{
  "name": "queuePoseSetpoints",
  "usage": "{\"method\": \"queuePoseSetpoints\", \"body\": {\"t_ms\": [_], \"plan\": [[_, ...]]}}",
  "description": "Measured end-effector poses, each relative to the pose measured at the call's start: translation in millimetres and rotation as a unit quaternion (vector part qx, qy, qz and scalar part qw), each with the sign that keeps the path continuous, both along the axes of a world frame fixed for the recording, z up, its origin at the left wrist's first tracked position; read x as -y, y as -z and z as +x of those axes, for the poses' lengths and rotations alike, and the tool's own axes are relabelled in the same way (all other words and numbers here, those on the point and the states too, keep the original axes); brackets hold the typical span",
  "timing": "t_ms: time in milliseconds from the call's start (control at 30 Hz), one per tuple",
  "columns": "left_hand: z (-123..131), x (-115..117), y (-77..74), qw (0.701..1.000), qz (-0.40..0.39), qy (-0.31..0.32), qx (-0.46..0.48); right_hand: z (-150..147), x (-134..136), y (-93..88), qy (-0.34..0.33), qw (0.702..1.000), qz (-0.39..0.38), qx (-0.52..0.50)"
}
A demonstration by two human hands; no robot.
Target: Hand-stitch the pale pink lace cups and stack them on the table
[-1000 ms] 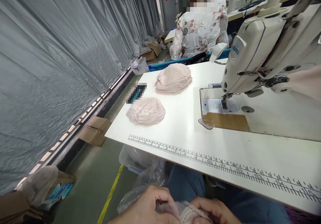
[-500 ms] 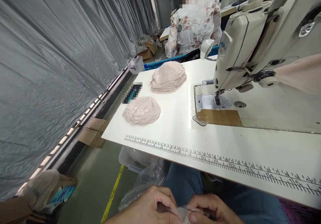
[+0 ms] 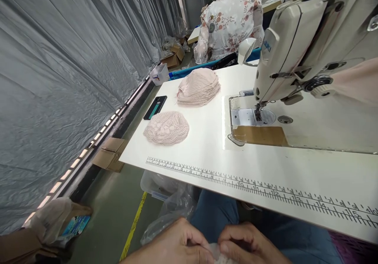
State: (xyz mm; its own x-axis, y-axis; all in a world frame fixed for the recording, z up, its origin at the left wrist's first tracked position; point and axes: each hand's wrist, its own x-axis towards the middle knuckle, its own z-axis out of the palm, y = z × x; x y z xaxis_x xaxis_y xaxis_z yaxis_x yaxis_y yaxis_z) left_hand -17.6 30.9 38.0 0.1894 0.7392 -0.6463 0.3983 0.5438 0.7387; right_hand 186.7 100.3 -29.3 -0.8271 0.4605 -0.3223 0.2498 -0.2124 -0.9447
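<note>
Low in the view, over my lap, my left hand (image 3: 187,242) and my right hand (image 3: 246,242) are close together, fingers pinched. Between them is a pale, partly see-through piece of fabric (image 3: 223,259), gripped by both; most of it is cut off by the bottom edge. On the white table above lies a pale pink knitted piece (image 3: 167,128) with a lacy pattern. Behind it rests a stack of pale pink knitted pieces (image 3: 198,87). To the right stands a sewing machine (image 3: 288,55), its needle area apart from both hands.
The table edge with a printed ruler (image 3: 236,183) runs just beyond my hands. A phone (image 3: 155,107) lies at the table's left side. Below are a plastic bin with clear bags (image 3: 168,201) and a cardboard box (image 3: 109,154). A person in a floral top (image 3: 232,25) sits ahead.
My fingertips have shifted slightly on the pale fabric, and my right hand has moved a little up and left. The view has tilted slightly. The pieces on the table stay put.
</note>
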Motion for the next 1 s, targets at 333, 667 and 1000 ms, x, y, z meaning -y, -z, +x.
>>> {"method": "queuePoseSetpoints", "body": {"t_ms": [333,667,1000], "plan": [[-4.0,1.5,4.7,1.000,-0.010,-0.008,0.014,-8.8,-3.5,-2.3,-0.023,0.997,-0.054,-0.059],[-6.7,-0.5,1.2,0.997,-0.054,-0.016,0.051,-0.4,-8.8,-0.5,-0.007,0.993,-0.099,-0.057],[-7.0,-1.0,2.5,0.998,-0.016,0.001,0.067,5.1,-7.0,9.3,0.034,0.990,-0.125,-0.064]]}}
